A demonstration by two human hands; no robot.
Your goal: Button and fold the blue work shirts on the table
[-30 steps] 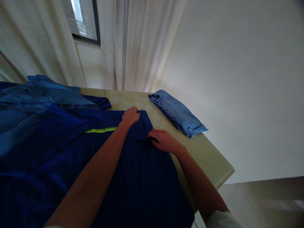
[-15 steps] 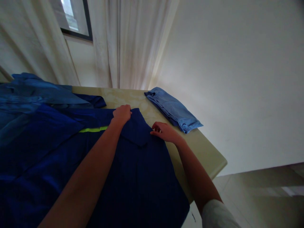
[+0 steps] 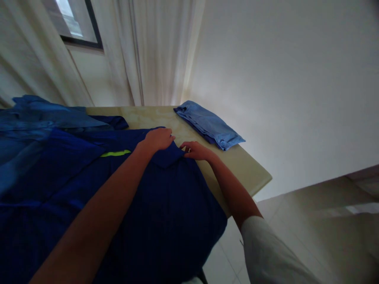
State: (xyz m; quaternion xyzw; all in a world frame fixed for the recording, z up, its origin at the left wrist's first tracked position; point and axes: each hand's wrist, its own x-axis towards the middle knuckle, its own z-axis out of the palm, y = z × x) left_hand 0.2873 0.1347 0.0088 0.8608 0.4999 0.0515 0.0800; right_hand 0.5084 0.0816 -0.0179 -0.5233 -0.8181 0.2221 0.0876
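A large dark blue garment (image 3: 166, 205) with a yellow-green strip lies spread over the table and hangs past its near edge. My left hand (image 3: 158, 139) is closed at its far edge, fingers bent over the cloth and partly hidden. Close by on the right, my right hand (image 3: 196, 150) pinches the garment's side edge between thumb and fingers. Between the two hands a pointed flap of the same cloth (image 3: 167, 158) lies folded over; I cannot tell whether it is a collar.
A folded light blue garment (image 3: 209, 123) rests on the pale table (image 3: 248, 167) near the wall. More light blue clothing (image 3: 50, 114) lies in a heap at the far left. Curtains (image 3: 162, 51) hang behind the table, whose right corner juts out over the tiled floor.
My left hand has moved right along the garment's far edge, over the flap's top. My right hand stays at the side edge. The view has shifted slightly.
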